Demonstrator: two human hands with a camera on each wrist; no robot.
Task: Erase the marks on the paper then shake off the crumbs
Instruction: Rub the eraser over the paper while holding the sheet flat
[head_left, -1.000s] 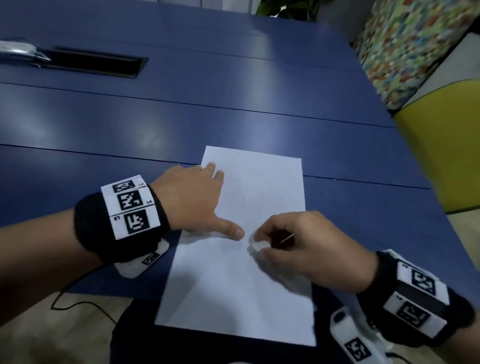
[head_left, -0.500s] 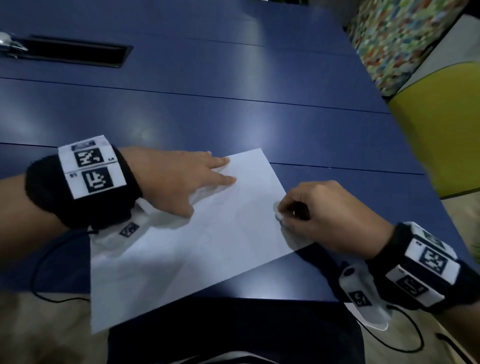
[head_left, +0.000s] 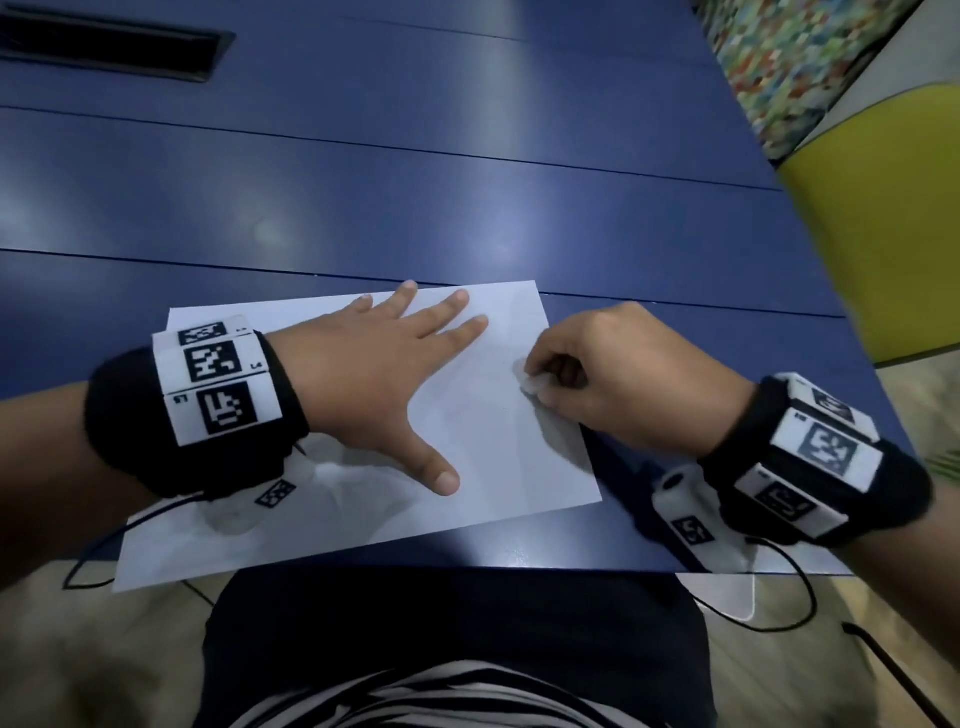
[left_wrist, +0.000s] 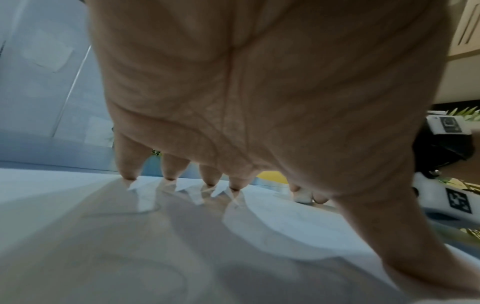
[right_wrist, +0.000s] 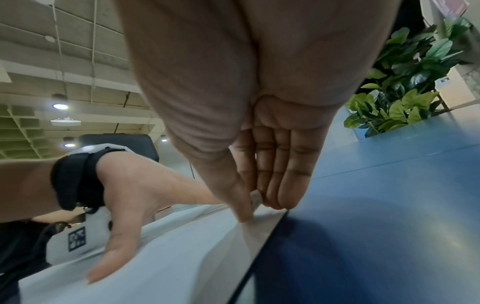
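Note:
A white sheet of paper (head_left: 498, 467) lies crosswise on the blue table (head_left: 415, 208), its near left corner hanging over the front edge. My left hand (head_left: 384, 374) lies flat on the sheet with fingers spread, pressing it down; the left wrist view shows the fingertips (left_wrist: 168, 176) touching the paper (left_wrist: 259, 226). My right hand (head_left: 597, 374) pinches a small white eraser (head_left: 530, 382) against the paper near its right edge. The right wrist view shows the eraser (right_wrist: 255, 199) between thumb and fingers, on the paper (right_wrist: 168, 257). Any marks are too faint to make out.
A black cable slot (head_left: 114, 47) is set into the table at the far left. A yellow-green chair (head_left: 883, 234) and a multicoloured cushion (head_left: 779, 62) stand to the right. A potted plant (right_wrist: 405, 82) shows beyond the table. Thin cables (head_left: 769, 613) hang from my wrist cameras.
The paper has turned anticlockwise from lengthwise to crosswise under my left hand, whose fingers have spread out flat. My right hand with the eraser now sits near the sheet's right edge.

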